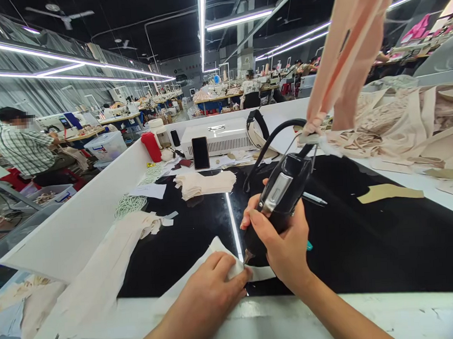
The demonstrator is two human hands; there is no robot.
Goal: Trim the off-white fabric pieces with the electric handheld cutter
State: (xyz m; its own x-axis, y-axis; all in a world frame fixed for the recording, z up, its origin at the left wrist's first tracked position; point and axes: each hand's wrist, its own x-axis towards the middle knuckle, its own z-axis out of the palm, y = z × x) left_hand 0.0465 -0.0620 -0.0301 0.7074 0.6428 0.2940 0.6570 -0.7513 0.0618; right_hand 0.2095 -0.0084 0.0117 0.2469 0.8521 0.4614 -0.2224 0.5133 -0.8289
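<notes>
Pressing palm-down at six o'clock, the left hand (214, 288) is pinning a cream fabric piece (191, 279) to the near edge of the black tabletop (369, 242), fingers loosely bent and closing on nothing. Just beside it, at five o'clock, the right hand (282, 243) is wrapping fully round a black handheld tool (285, 186), whose tip is touching the fabric piece beside the left fingertips. At nine o'clock a long cream fabric strip (102, 274) is lying along the white side wall (72, 225). Farther off, at eleven o'clock, a stack of cream pieces (204, 183) is sitting in front of a dark phone (200, 153) that is leaning on a white machine box (220, 136). At two o'clock a beige fabric pile (400, 123) is spreading out, and pink cloth (345, 44) is hanging above it.
</notes>
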